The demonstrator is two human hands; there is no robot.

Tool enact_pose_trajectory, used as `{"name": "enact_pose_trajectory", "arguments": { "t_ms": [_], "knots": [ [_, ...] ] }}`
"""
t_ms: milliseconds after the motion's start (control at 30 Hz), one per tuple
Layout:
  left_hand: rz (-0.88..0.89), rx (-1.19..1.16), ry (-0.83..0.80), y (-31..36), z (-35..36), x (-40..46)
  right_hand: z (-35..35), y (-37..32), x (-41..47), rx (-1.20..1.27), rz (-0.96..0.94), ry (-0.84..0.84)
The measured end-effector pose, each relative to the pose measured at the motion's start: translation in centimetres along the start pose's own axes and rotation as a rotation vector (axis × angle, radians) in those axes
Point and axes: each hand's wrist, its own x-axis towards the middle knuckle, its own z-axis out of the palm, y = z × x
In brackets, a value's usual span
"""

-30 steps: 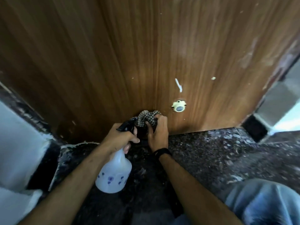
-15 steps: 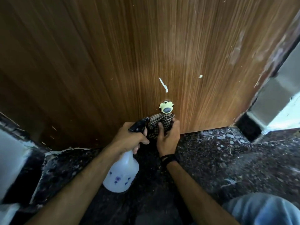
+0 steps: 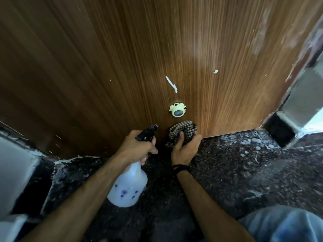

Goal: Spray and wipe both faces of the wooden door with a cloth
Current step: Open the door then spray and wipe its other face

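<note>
Right hand point(image 3: 185, 147) gripping bunched checked brown cloth point(image 3: 181, 131) at lower centre, now shifted right, below pale green frog-shaped stopper point(image 3: 178, 111). Left hand point(image 3: 138, 148) clutching translucent white spray bottle point(image 3: 128, 186). Brown wooden door point(image 3: 122, 55) bottom edge nearly wiped.

The door point(image 3: 122, 67) fills the upper frame above the floor point(image 3: 244, 163), with a round fitting point(image 3: 178, 111) low at its centre, the cloth point(image 3: 181, 131) just below that against the door's bottom edge, and the spray bottle point(image 3: 129, 186) left of the cloth, lower centre.
</note>
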Motion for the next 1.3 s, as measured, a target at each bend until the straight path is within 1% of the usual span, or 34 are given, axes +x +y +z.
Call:
{"name": "enact_pose_trajectory", "arguments": {
  "t_ms": [33,67,100,200,233,267,300,333,400,467,533,567,600,667,700,733,800,900,967,1033,1167,1300],
  "knots": [
    [0.002,-0.014,-0.004,0.1,0.2,-0.1,0.1,0.0,0.1,-0.002,0.019,0.019],
    [0.000,-0.022,-0.012,0.2,0.4,-0.2,0.1,-0.5,0.2,0.003,-0.013,0.014],
    [-0.001,-0.024,-0.023,0.4,0.5,-0.2,0.2,-1.3,0.3,0.027,-0.092,-0.025],
    [0.002,-0.032,-0.030,0.8,1.3,0.0,0.3,-4.1,0.2,0.155,-0.334,-0.297],
    [0.002,-0.032,-0.027,1.0,1.5,0.0,0.2,-4.6,0.3,0.178,-0.373,-0.369],
    [0.001,-0.030,-0.026,1.2,1.6,-0.1,0.1,-4.6,0.3,0.183,-0.382,-0.392],
    [0.003,-0.024,-0.034,1.4,1.8,-0.1,-0.1,-4.1,0.4,0.165,-0.361,-0.357],
    [0.007,-0.018,-0.045,1.5,1.9,-0.2,-0.2,-3.2,0.6,0.121,-0.312,-0.272],
    [0.016,-0.012,-0.069,1.6,2.2,-0.3,-0.7,-0.6,1.2,0.008,-0.117,-0.074],
    [0.020,-0.012,-0.078,1.7,2.6,-0.5,-1.4,1.3,2.2,-0.039,0.078,0.079],
    [0.028,-0.004,-0.082,1.7,2.9,-0.5,-1.3,1.6,3.0,-0.048,0.158,0.174],
    [0.030,0.002,-0.087,1.7,3.0,-0.6,-1.1,0.9,3.1,-0.046,0.149,0.182],
    [0.028,0.004,-0.093,1.7,3.2,-0.6,-0.9,-0.2,3.1,-0.038,0.094,0.155],
    [0.017,0.006,-0.103,1.8,3.4,-0.5,-0.6,-2.4,2.9,0.006,-0.089,0.057],
    [0.012,0.008,-0.105,2.0,3.6,-0.4,-0.6,-2.9,2.8,0.029,-0.153,0.025],
    [0.009,0.010,-0.108,2.1,3.7,-0.4,-0.6,-2.9,2.8,0.040,-0.175,0.015],
    [0.012,0.013,-0.110,2.3,4.0,-0.3,-0.9,-1.5,2.9,0.018,-0.120,0.037],
    [0.002,0.014,-0.100,2.2,4.3,-0.2,-1.4,0.8,3.2,-0.063,0.112,0.145],
    [-0.005,0.005,-0.100,2.1,4.5,-0.3,-1.6,1.0,3.7,-0.067,0.168,0.224],
    [-0.008,0.006,-0.102,2.0,4.7,-0.5,-1.9,0.3,4.2,-0.056,0.135,0.246],
    [0.006,-0.005,-0.088,2.1,4.6,-0.4,-2.8,-2.4,5.7,0.015,-0.070,0.218],
    [0.053,-0.046,-0.046,3.1,4.2,-0.1,-3.4,-3.9,7.1,0.132,-0.096,0.222]
  ]
}}
